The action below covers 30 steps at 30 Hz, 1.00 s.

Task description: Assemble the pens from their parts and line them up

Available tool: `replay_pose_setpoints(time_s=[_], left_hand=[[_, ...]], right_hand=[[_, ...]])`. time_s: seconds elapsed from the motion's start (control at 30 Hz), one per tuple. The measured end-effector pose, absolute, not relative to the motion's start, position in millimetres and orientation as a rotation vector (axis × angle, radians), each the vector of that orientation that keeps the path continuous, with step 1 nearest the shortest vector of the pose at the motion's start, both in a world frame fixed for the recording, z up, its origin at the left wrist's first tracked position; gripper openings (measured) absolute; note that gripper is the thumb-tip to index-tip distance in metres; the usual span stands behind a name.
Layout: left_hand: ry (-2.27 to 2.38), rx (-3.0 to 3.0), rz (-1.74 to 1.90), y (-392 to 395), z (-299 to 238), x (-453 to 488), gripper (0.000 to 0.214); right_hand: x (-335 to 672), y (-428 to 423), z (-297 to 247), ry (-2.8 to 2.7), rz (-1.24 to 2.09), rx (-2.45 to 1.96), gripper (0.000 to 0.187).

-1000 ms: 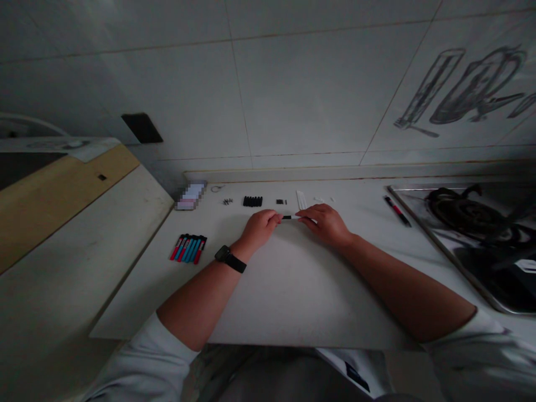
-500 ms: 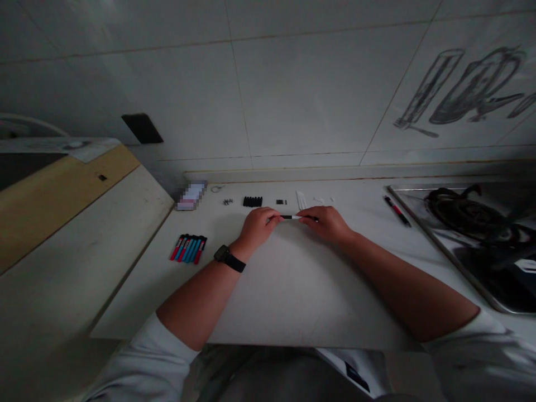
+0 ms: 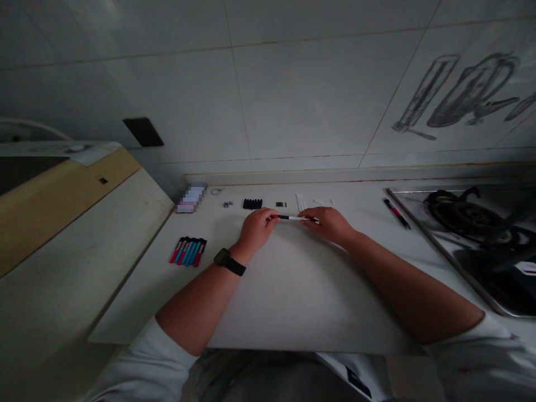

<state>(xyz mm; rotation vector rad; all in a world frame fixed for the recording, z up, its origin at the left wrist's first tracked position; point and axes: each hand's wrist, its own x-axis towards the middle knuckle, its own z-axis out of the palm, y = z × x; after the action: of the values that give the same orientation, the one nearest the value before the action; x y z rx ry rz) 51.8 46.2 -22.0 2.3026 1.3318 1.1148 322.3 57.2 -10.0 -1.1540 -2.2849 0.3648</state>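
Observation:
Between my two hands a slim black-and-white pen lies roughly level above the white worktop. My left hand, with a dark watch on its wrist, pinches the pen's black end. My right hand has its fingers closed round the white end, where a dark tip shows under them. Just behind the hands are a row of black caps, small dark pieces and thin white sticks. My fingers hide part of the pen.
Red and blue pen barrels lie side by side at the left. Small metal parts, a thin ring and a blurred-out flat object lie farther back. A red-and-black pen rests beside the gas stove.
A little more of the pen shows between my hands, which have drawn slightly apart. The whole view has shifted a touch; the other items lie as before.

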Motion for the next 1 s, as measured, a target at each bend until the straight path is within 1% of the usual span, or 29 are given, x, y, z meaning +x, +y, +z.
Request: replay_pose_setpoints(time_s=[0.07,0.13,0.2,0.27,0.37,0.5,0.6,0.7,0.83,0.93,1.0], left_hand=[[1.36,2.254,1.138,46.8,-23.0,51.4,0.007],[1.372,2.238,1.126,47.1,-24.1,51.5,0.007],[1.335,2.26,1.09,46.2,-24.2,52.7,0.007],[1.245,2.3,1.032,43.3,-22.5,54.8,0.01],[1.062,2.357,0.891,36.2,-17.9,59.0,0.017],[0.901,2.357,0.751,28.6,-14.1,63.5,0.023],[0.843,2.3,0.707,27.7,-14.7,64.9,0.027],[0.883,2.276,0.69,28.7,-15.6,64.9,0.028],[0.942,2.345,0.715,29.1,-15.8,63.8,0.025],[0.947,2.401,0.718,29.2,-16.4,63.2,0.025],[0.945,2.424,0.714,29.7,-17.3,63.1,0.026]], right_hand=[[323.3,58.6,-7.2,-2.214,0.383,-1.148,0.023],[323.3,61.0,-5.5,-2.069,0.54,-1.127,0.024],[321.5,62.7,-4.6,-1.873,0.754,-1.083,0.031],[317.6,62.0,-3.9,-1.689,0.954,-1.013,0.038],[309.1,56.2,-3.1,-1.519,1.183,-0.915,0.04],[299.4,48.6,-2.8,-1.445,1.375,-0.86,0.042],[298.2,48.9,-1.1,-1.415,1.343,-0.856,0.048],[302.9,53.2,3.3,-1.362,1.182,-0.884,0.054],[313.2,59.6,10.8,-1.31,0.97,-0.934,0.047],[319.3,63.4,15.3,-1.295,0.918,-0.935,0.041],[321.9,65.3,17.2,-1.281,0.917,-0.932,0.042]])
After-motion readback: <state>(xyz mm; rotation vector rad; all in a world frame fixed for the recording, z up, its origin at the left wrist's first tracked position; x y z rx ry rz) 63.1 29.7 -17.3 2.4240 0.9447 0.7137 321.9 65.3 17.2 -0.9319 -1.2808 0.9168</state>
